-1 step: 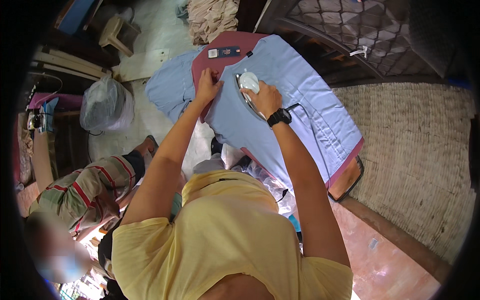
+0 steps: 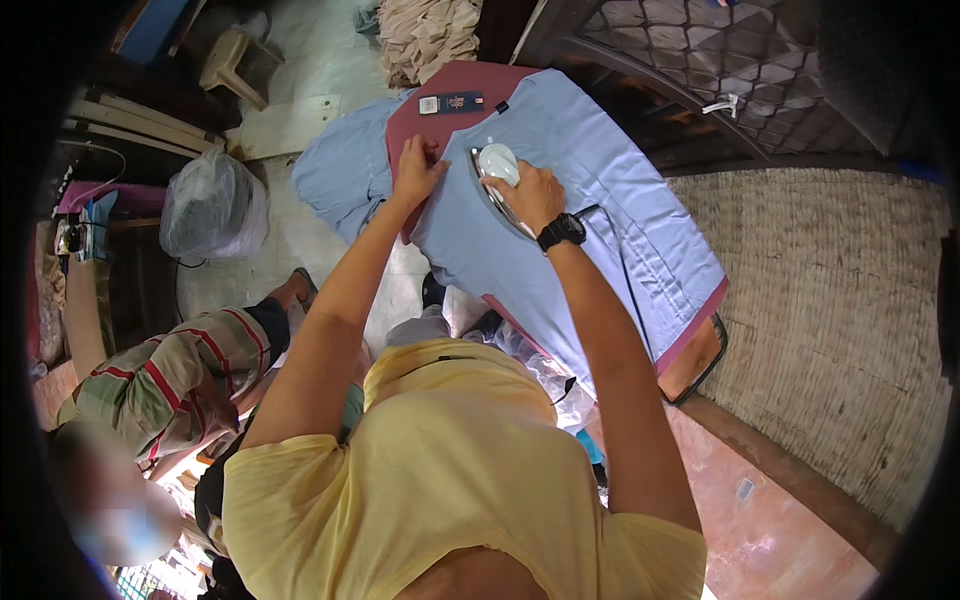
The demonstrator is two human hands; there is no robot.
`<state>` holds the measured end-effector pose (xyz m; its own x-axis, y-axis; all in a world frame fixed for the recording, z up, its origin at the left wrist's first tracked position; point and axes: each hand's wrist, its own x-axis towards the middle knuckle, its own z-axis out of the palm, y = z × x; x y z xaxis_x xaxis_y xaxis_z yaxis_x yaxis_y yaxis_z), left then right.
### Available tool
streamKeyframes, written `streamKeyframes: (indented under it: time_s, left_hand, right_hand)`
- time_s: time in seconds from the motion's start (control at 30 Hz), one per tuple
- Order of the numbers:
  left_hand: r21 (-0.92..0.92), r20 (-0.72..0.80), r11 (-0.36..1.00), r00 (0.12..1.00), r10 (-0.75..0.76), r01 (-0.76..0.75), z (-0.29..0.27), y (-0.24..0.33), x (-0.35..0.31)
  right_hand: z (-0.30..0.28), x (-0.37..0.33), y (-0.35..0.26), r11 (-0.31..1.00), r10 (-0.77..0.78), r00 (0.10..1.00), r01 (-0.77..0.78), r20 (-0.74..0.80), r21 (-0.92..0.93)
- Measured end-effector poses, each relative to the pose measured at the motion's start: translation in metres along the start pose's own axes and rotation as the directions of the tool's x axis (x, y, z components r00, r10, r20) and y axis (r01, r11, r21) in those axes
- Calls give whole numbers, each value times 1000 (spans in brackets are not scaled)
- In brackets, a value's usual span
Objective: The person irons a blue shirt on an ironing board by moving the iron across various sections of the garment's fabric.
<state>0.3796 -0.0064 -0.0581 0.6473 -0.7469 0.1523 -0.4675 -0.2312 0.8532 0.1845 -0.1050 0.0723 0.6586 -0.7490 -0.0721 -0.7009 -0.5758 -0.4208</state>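
One white iron [image 2: 497,162] is gripped by the right hand [image 2: 537,196] on one blue cloth [image 2: 590,160]. The left hand [image 2: 415,175] is half curled by the cloth's edge; any hold cannot be told. One dark printed tag [image 2: 458,103] and one black label [image 2: 502,108] are seen.

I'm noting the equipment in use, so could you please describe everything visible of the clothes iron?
The clothes iron has a glossy white, plastic-looking upper body and a silvery, metallic-looking lower edge; its underside is hidden. Its front points away from the person, slightly left, and it appears to rest on the light-blue garment. The right hand grips it, covering its rear; a dark cord, apparently its own, trails behind.
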Motion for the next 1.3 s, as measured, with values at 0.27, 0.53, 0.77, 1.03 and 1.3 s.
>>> streamKeyframes:
  time_s: [0.27, 0.53, 0.77, 1.03, 1.3]
  left_hand:
    - [-108, -63, 992, 995, -75, 67, 0, -18, -1]
    - [91, 192, 954, 935, -298, 285, -27, 2, -60]
    - [91, 89, 974, 972, -217, 209, -24, -4, -82]
    - [-68, 32, 928, 931, -364, 366, -18, -18, -62]
    - [259, 58, 963, 994, -93, 75, -3, 1, -33]
  right_hand:
    - [10, 36, -15, 1000, -18, 1000, 18, 15, -24]
    - [25, 61, -34, 983, -172, 984, 174, 41, -51]
    - [33, 55, -41, 978, -200, 974, 205, 104, -43]
    - [25, 12, -23, 993, -121, 984, 121, 130, 5]
    - [-11, -175, 97, 997, 34, 996, -28, -84, 65]
